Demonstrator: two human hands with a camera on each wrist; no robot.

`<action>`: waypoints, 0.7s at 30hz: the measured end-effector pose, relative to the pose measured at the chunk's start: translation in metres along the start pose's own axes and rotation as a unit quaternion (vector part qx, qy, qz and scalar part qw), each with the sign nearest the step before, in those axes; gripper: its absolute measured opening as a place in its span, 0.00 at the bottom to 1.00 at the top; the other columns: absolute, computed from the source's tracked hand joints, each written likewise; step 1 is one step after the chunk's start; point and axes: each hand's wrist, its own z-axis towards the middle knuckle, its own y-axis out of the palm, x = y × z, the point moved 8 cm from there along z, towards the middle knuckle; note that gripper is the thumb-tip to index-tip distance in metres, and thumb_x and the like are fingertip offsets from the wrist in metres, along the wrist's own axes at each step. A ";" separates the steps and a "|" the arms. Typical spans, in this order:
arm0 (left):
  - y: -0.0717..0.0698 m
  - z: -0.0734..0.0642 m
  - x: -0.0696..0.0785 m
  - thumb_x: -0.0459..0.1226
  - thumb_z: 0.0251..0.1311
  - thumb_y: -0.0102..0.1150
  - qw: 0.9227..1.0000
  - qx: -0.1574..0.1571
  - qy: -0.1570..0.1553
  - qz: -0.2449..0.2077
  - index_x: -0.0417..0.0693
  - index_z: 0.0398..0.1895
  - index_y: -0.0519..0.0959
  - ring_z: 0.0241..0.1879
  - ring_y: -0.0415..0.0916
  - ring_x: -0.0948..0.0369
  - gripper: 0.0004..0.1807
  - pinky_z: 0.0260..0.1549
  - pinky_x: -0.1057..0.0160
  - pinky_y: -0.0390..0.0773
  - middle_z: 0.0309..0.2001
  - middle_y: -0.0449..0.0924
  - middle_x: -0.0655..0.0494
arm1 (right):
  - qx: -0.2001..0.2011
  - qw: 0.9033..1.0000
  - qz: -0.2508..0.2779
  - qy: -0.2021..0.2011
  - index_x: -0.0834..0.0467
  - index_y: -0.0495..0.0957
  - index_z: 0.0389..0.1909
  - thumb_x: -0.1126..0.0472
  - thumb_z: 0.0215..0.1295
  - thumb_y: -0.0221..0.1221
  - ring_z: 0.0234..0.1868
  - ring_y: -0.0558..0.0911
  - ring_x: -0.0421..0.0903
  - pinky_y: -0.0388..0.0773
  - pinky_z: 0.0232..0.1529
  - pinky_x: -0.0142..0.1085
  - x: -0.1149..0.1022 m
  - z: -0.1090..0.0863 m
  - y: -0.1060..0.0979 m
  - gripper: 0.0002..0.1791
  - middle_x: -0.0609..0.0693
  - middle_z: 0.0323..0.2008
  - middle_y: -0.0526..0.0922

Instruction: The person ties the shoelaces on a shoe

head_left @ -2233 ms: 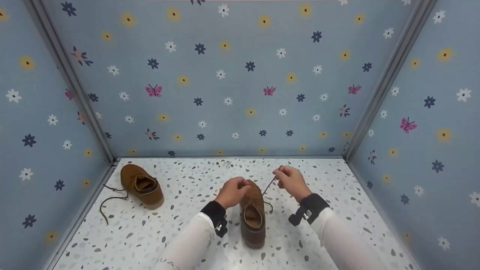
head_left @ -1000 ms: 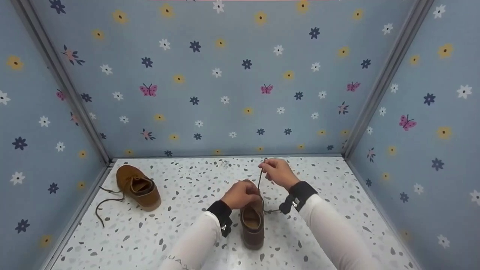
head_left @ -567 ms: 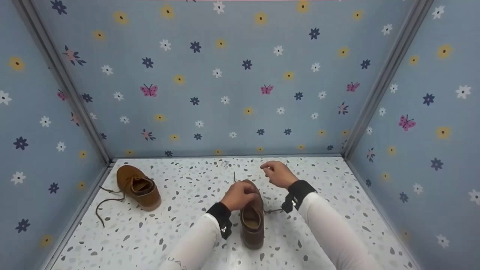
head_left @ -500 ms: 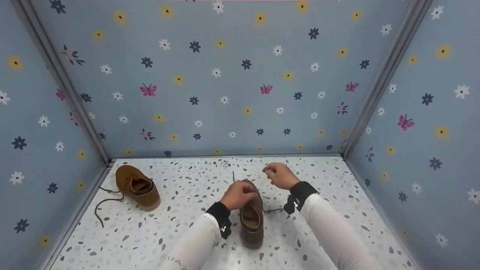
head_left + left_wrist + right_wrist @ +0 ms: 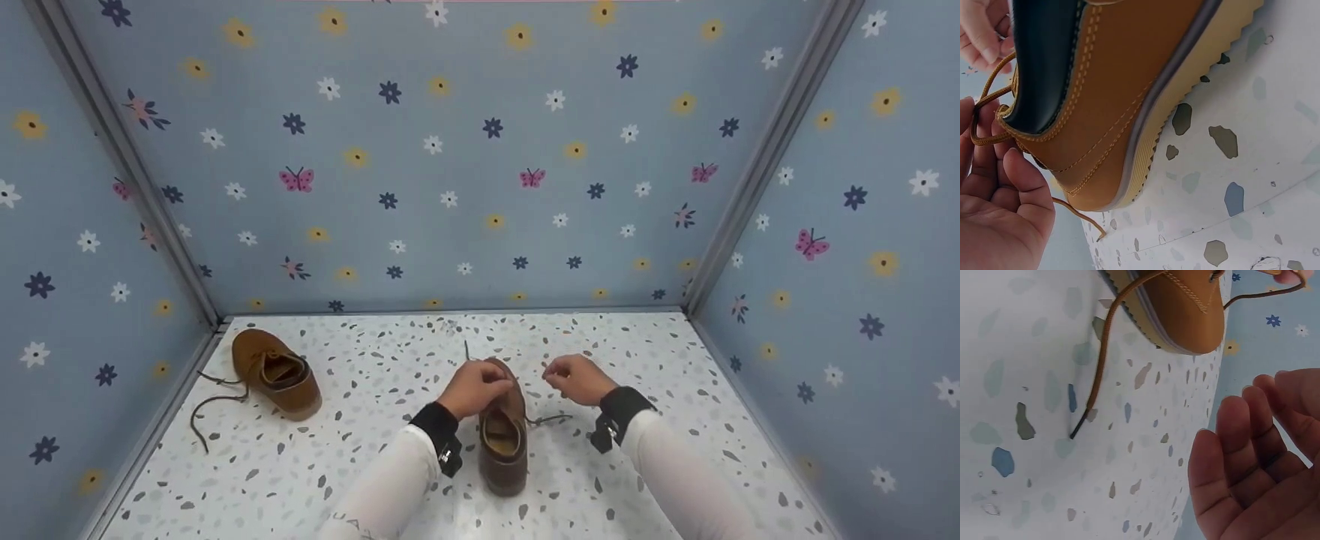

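A brown lace-up shoe stands on the speckled surface, toe pointing away. My left hand is over its laced front and pinches a loop of the brown shoelace, with the loop around its fingertips in the left wrist view. One lace end hangs past the toe to the surface; the other lace end lies out to the shoe's right. To the right of the toe hovers my right hand, apart from shoe and lace. Its fingers are loosely bent around nothing.
A second brown shoe stands at the far left, its loose laces trailing to the left. Blue flower-patterned panels rise behind and on both sides of the speckled white surface.
My right hand, earlier pulling one lace end upward, has let go and moved down and to the right. That end now lies beyond the toe. My left hand has stayed over the shoe.
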 end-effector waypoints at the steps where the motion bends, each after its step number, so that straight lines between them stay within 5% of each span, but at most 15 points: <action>1: 0.000 0.001 -0.001 0.42 0.68 0.67 1.000 0.000 -0.002 -0.001 0.48 0.38 0.88 0.35 0.79 0.64 0.07 0.38 0.63 0.80 0.38 0.86 0.56 | -0.007 1.000 -0.003 -0.004 0.58 0.86 0.48 0.59 0.77 0.59 0.33 0.85 0.43 0.80 0.36 0.37 0.001 -0.001 0.004 0.10 0.52 0.39 0.87; 10: 0.000 0.002 -0.001 0.41 0.68 0.66 1.000 -0.002 -0.009 -0.011 0.48 0.37 0.88 0.33 0.78 0.65 0.07 0.35 0.66 0.78 0.36 0.86 0.57 | -0.068 0.996 -0.003 -0.064 0.55 0.87 0.49 0.59 0.70 0.65 0.36 0.82 0.39 0.80 0.36 0.35 -0.005 -0.007 0.042 0.10 0.49 0.39 0.89; 21: 0.003 0.005 0.002 0.40 0.65 0.68 1.000 -0.001 -0.002 0.012 0.50 0.35 0.88 0.42 0.82 0.63 0.04 0.45 0.59 0.82 0.41 0.88 0.58 | -0.060 0.995 0.006 -0.075 0.55 0.84 0.37 0.62 0.63 0.68 0.34 0.79 0.37 0.77 0.39 0.33 -0.004 -0.007 0.061 0.03 0.46 0.33 0.86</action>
